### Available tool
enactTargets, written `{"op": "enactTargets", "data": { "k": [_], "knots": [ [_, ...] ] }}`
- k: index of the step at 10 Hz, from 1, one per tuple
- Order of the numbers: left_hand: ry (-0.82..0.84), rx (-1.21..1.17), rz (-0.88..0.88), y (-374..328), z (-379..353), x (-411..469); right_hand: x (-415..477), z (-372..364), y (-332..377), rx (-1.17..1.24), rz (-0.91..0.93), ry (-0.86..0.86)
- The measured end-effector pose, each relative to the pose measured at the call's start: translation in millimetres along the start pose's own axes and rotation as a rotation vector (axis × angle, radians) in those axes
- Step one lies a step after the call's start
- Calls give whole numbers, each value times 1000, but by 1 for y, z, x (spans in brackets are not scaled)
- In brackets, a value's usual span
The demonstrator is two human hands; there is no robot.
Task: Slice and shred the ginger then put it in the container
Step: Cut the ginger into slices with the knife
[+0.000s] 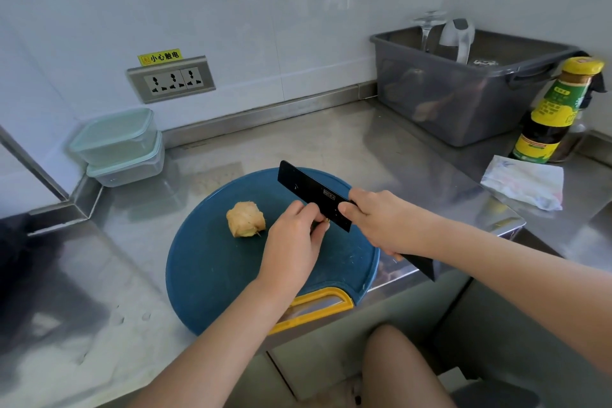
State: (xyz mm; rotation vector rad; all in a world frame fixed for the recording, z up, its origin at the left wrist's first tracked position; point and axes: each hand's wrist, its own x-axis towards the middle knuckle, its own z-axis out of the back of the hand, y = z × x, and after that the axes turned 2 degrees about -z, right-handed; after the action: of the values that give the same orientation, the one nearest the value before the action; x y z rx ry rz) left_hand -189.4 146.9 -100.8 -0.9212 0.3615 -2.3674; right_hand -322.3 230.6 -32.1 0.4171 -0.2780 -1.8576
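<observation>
A pale yellow chunk of ginger [245,220] lies on the round blue cutting board [212,268]. Just right of it, my left hand [293,235] pinches a small ginger piece [326,221], mostly hidden under the fingers. My right hand [381,220] grips the handle of a black cleaver [313,194]. The blade is tilted, with its side against the small piece. Two stacked clear containers [121,147] with mint lids stand at the back left corner.
A grey plastic tub [463,103] holding a glass and a kettle sits at the back right. A sauce bottle [556,113] and a crumpled cloth [523,185] stand beside it. A wall socket [172,79] is behind the steel counter [364,142]. The board's yellow handle overhangs the front edge.
</observation>
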Motion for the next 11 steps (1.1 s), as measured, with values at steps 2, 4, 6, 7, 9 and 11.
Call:
{"op": "enactTargets", "data": {
  "k": [2,4,6,7,9,11],
  "knots": [
    [24,6,-26,-2,1,2,2,-7,2,25,-27,-7],
    [48,-2,6,1,-1,2,11,6,7,40,-86,106],
    [44,-6,8,2,-1,4,7,15,20,119,-177,243],
    [39,-4,9,2,-1,3,9,10,21,29,-138,203],
    [38,-20,16,3,1,2,24,-7,14,-53,-79,90],
    [44,-42,33,5,2,2,20,-10,21,-75,-77,76]
  ]
}}
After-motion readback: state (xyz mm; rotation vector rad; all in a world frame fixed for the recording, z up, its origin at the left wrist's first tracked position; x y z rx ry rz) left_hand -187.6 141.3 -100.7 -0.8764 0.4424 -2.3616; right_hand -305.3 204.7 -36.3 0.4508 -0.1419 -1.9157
